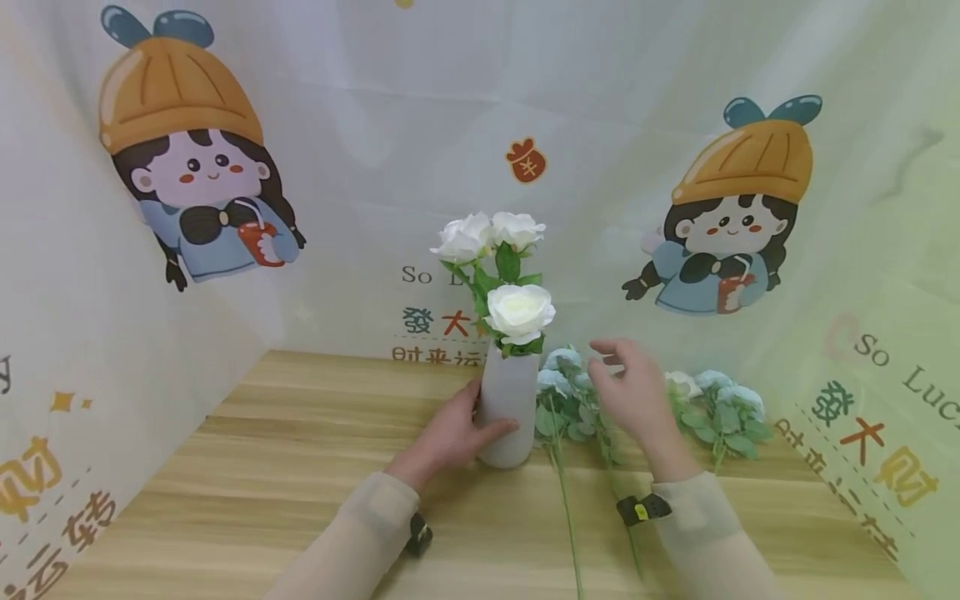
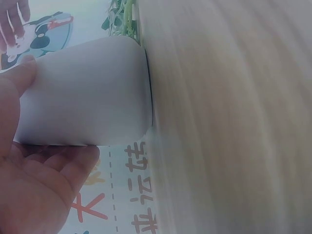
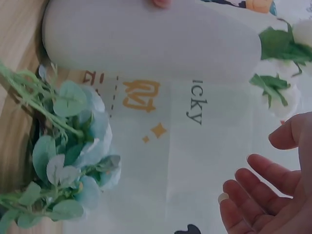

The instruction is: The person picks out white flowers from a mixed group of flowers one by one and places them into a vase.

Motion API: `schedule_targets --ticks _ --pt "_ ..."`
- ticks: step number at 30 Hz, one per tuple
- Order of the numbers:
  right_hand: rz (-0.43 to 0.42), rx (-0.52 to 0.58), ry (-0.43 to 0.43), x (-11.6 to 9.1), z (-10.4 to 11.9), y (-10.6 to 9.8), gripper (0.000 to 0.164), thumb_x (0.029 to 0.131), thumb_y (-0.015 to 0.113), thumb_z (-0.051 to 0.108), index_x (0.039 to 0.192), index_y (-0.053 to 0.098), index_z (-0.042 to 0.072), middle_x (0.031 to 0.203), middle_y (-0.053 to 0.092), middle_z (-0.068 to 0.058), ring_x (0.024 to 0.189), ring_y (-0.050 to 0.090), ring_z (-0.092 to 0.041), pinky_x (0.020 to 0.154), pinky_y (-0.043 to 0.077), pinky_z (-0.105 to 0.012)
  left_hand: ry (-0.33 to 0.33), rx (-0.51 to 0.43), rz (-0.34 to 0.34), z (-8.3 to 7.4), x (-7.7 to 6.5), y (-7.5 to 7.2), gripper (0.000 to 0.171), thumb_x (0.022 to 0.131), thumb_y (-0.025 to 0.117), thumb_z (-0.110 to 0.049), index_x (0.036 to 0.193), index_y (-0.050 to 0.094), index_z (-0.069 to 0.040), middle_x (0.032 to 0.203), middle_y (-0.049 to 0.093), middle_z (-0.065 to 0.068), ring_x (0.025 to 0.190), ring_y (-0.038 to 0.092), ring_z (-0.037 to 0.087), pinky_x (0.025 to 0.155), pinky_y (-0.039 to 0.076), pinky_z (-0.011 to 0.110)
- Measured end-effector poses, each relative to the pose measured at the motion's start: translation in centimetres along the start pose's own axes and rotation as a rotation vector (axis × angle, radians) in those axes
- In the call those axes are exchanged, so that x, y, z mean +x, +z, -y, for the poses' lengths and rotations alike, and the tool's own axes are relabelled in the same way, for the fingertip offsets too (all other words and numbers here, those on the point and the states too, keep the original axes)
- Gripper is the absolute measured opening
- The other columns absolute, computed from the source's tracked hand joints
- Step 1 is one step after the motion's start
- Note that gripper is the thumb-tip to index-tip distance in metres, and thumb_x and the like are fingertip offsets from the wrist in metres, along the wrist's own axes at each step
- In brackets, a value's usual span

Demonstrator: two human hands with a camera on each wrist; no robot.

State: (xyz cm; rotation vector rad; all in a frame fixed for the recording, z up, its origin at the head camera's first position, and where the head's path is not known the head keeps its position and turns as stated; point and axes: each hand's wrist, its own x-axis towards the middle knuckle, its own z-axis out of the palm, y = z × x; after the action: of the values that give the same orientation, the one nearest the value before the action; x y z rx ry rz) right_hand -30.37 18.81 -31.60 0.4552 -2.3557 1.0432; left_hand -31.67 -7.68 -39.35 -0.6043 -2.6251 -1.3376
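A white vase (image 1: pixel 512 392) stands upright on the wooden table, with several white artificial roses (image 1: pixel 520 312) rising from its mouth. My left hand (image 1: pixel 448 429) grips the lower part of the vase, thumb across the front and fingers along the far side. In the left wrist view the vase (image 2: pixel 87 95) lies between thumb and fingers. To the right of the vase, my right hand (image 1: pixel 633 392) is raised with nothing in it, fingers loosely bent and spread from the thumb. Below it lie pale blue artificial flowers (image 3: pixel 95 131) with green leaves.
Long green stems (image 1: pixel 567 512) of the blue flowers run toward the table's front edge. Another bunch of blue and white flowers (image 1: pixel 723 408) lies farther right. A printed cloth (image 1: pixel 360 167) with cartoon figures surrounds the wooden table (image 1: pixel 247 483) at the back and sides.
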Motion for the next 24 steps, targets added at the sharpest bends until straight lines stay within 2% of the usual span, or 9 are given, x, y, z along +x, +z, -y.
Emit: schedule_targets --ticks 3,9,15,20,24 --pt "0.012 -0.032 0.010 0.1 -0.6 -0.9 0.033 0.100 0.052 0.021 0.127 0.061 0.004 0.124 0.059 -0.013 0.103 0.057 -0.028 0.081 0.053 -0.050 0.003 -0.004 -0.001 0.2 0.0 0.2 0.090 0.088 0.073 -0.049 0.152 0.028 -0.004 0.141 0.047 0.015 0.123 0.046 0.023 0.103 0.043 0.045" --pt "0.078 -0.224 0.060 0.2 -1.6 -3.4 0.038 0.103 0.046 0.028 0.132 0.057 0.005 0.125 0.058 -0.015 0.103 0.058 -0.032 0.080 0.052 -0.055 -0.001 -0.023 0.001 0.1 -0.1 0.2 0.090 0.088 0.074 -0.046 0.152 0.027 -0.004 0.142 0.046 0.015 0.123 0.046 0.023 0.103 0.043 0.046" --pt "0.094 -0.344 0.084 0.2 -2.6 -6.4 0.036 0.103 0.043 0.023 0.127 0.058 0.000 0.121 0.060 -0.020 0.099 0.059 -0.035 0.078 0.051 -0.057 0.000 -0.034 0.005 0.1 0.0 0.4 0.091 0.088 0.074 -0.047 0.153 0.027 -0.005 0.141 0.047 0.016 0.123 0.047 0.025 0.102 0.044 0.046" --pt "0.112 -0.412 0.133 0.2 -4.1 -7.8 0.035 0.100 0.046 0.019 0.123 0.059 -0.004 0.117 0.061 -0.025 0.100 0.057 -0.041 0.081 0.049 -0.059 -0.005 -0.032 0.006 0.2 0.1 0.4 0.093 0.087 0.075 -0.049 0.153 0.026 -0.005 0.141 0.046 0.017 0.123 0.047 0.026 0.102 0.044 0.047" --pt "0.160 -0.409 0.209 0.4 -5.5 -8.0 0.037 0.097 0.048 0.019 0.121 0.059 -0.008 0.114 0.061 -0.028 0.102 0.055 -0.043 0.082 0.049 -0.060 -0.001 -0.018 0.002 0.3 0.3 0.3 0.095 0.086 0.075 -0.050 0.154 0.025 -0.006 0.142 0.045 0.017 0.124 0.046 0.026 0.103 0.043 0.047"
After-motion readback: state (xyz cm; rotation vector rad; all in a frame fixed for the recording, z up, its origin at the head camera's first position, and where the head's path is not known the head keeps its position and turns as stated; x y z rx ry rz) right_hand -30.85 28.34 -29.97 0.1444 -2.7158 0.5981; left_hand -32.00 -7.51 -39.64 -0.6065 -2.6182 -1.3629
